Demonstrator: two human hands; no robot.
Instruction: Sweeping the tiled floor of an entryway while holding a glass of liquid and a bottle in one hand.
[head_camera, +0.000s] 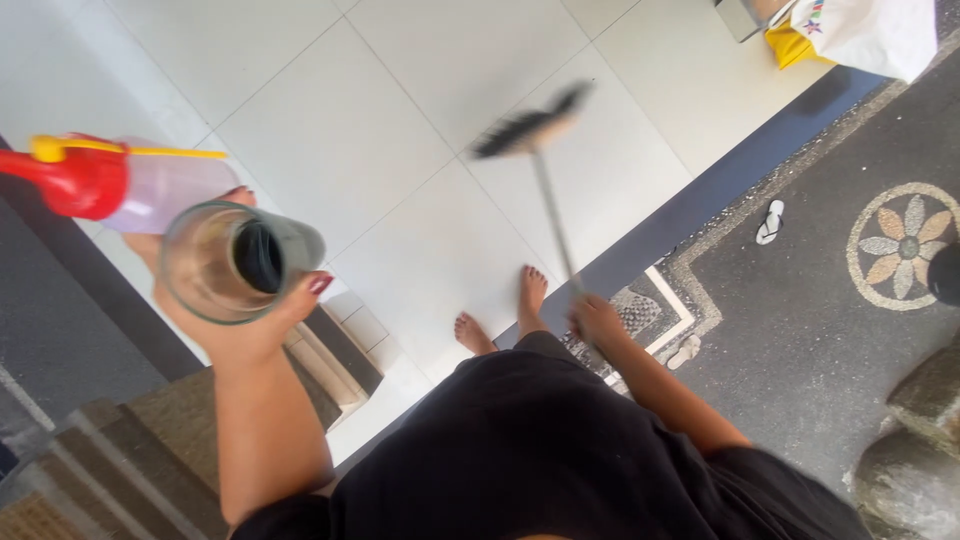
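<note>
— Glassware is sitting badly: your left hand (235, 320) is gripping a clear glass (232, 262) tipped on its side, with a red-capped squeeze bottle (120, 182) pinched behind it. Either could be slipping onto the white floor tiles (400, 150).

— And the broom?

— Your right hand (597, 320) is closing round the broom handle (553, 215); its brush head (528, 127) is blurring near your bare feet (505, 312), so a wide one-handed stroke is risking your toes.

A white sandal (769, 222) lies on grey paving near what looks like a flower mosaic (905, 246).
</note>
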